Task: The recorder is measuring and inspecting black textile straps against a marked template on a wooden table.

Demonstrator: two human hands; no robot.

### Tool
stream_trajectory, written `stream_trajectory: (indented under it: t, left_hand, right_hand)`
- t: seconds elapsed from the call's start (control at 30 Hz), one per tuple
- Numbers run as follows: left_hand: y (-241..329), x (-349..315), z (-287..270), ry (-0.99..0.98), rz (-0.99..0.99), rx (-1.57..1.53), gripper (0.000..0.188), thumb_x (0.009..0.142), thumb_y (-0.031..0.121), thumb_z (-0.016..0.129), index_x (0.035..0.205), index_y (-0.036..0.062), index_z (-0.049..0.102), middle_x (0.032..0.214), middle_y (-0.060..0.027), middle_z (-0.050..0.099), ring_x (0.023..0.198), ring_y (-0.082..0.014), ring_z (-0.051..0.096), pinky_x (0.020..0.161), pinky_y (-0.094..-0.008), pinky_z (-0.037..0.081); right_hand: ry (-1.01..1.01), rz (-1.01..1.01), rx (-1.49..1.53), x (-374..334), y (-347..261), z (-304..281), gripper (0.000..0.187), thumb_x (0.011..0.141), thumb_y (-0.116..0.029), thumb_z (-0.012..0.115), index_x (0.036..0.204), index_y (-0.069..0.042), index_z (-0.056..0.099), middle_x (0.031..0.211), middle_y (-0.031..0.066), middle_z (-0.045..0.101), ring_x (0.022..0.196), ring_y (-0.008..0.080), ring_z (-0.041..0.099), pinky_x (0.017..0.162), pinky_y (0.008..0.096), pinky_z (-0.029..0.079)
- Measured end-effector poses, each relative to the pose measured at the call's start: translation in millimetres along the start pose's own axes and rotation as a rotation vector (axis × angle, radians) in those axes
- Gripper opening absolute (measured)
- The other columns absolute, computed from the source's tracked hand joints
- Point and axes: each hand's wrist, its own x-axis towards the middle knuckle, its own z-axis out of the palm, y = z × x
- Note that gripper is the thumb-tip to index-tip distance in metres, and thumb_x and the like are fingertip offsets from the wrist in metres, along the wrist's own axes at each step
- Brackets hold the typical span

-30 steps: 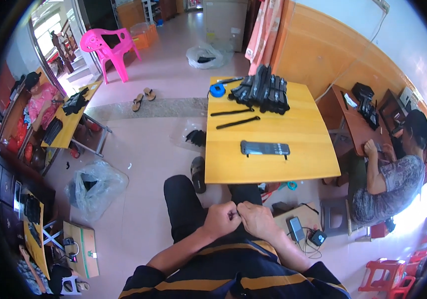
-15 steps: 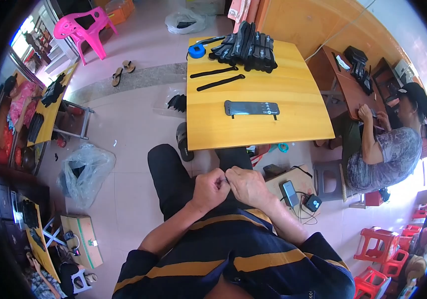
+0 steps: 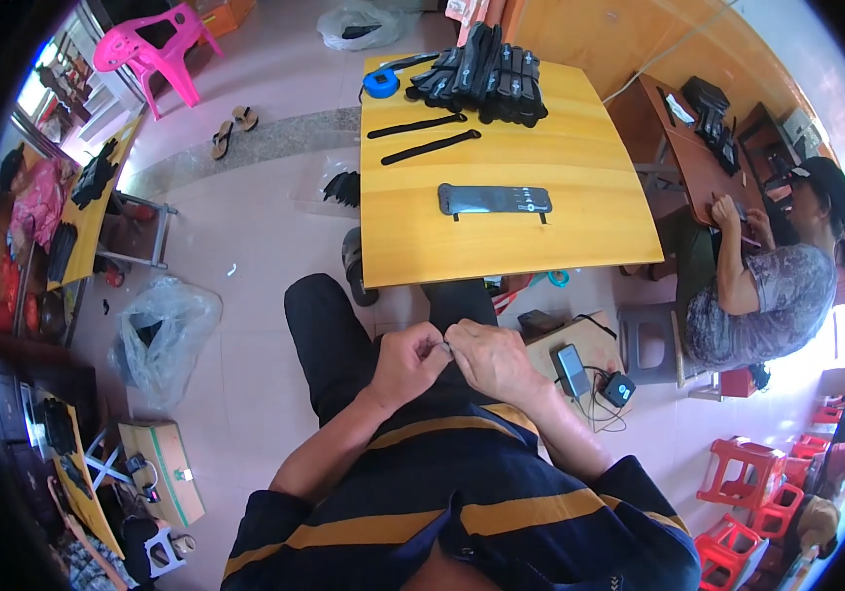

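Over my lap, my left hand (image 3: 409, 366) and my right hand (image 3: 488, 361) meet with curled fingers and pinched tips. Whatever lies between the fingertips is too small to make out. Beyond them, on the yellow table (image 3: 580, 241), a flat dark pouch-like strip (image 3: 496, 200) lies crosswise with two short black tabs sticking out on its near side. Two narrow black straps (image 3: 430, 147) lie farther back at the left. Behind these rests a heap of black strap-like pieces (image 3: 481, 84), tied in bundles, beside a blue tape measure (image 3: 381, 84).
Right of my knees a phone-like device (image 3: 571, 370) and a black box with wires (image 3: 618, 388) rest on a cardboard box. A person (image 3: 772, 281) works at a brown table at the right. Red stools (image 3: 741, 473), a clear plastic bag (image 3: 168, 340) and a pink chair (image 3: 154, 49) stand around.
The view has shifted a little, so the table sits slightly higher in the picture. My two hands stay together over my lap, with the fingertips still pinched.
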Motion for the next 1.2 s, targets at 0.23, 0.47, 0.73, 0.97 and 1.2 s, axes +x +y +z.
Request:
stream_trajectory:
  t: [0.23, 0.47, 0.73, 0.97, 1.2]
  left_hand:
    - [-15, 4, -5, -0.15, -0.213, -0.186, 0.009, 0.092, -0.001, 0.065, 0.083, -0.0026, 0.064, 0.078, -0.0046, 0.07, 0.075, -0.0078, 0.067, 0.066, -0.0227, 0.054]
    - [-13, 3, -1, -0.044, -0.02, -0.018, 0.011, 0.08, 0.004, 0.068, 0.077, -0.0009, 0.058, 0.063, -0.0097, 0.058, 0.059, -0.011, 0.054, 0.054, -0.0319, 0.043]
    - [-4, 4, -10, -0.066, 0.028, 0.047, 0.01, 0.079, 0.006, 0.065, 0.08, -0.0003, 0.057, 0.068, -0.0169, 0.059, 0.059, -0.0248, 0.057, 0.056, -0.0365, 0.045]
    - [1, 7, -16, -0.14, 0.1, 0.163, 0.012, 0.076, 0.008, 0.069, 0.074, 0.001, 0.06, 0.066, -0.0185, 0.061, 0.058, -0.0323, 0.062, 0.056, -0.0393, 0.048]
    - [0, 0, -7, -0.054, 0.13, 0.225, 0.012, 0.075, 0.007, 0.068, 0.071, 0.0014, 0.058, 0.064, -0.0197, 0.061, 0.059, -0.0388, 0.064, 0.053, -0.0429, 0.049]
  right_hand:
    - [-0.074, -0.006, -0.053, -1, -1, 1, 0.01, 0.089, -0.012, 0.064, 0.089, -0.006, 0.056, 0.08, 0.0121, 0.06, 0.073, 0.0342, 0.066, 0.062, 0.044, 0.054]
    - [-0.081, -0.022, -0.103, 2, -5, 2, 0.01, 0.089, -0.012, 0.064, 0.09, -0.006, 0.056, 0.081, 0.0127, 0.061, 0.073, 0.0344, 0.066, 0.061, 0.0443, 0.054]
    - [-0.027, 0.07, -0.049, 2, -8, 7, 0.007, 0.091, -0.011, 0.062, 0.09, -0.006, 0.057, 0.08, 0.0143, 0.061, 0.075, 0.036, 0.067, 0.063, 0.047, 0.054]
    - [-0.098, 0.013, -0.031, 3, -6, 3, 0.008, 0.092, -0.012, 0.061, 0.089, -0.006, 0.057, 0.081, 0.0144, 0.061, 0.074, 0.0375, 0.066, 0.063, 0.0482, 0.054]
    - [-0.08, 0.011, -0.008, 1, -4, 8, 0.01, 0.092, -0.011, 0.06, 0.086, -0.005, 0.056, 0.078, 0.0143, 0.06, 0.072, 0.0373, 0.065, 0.062, 0.0472, 0.053]
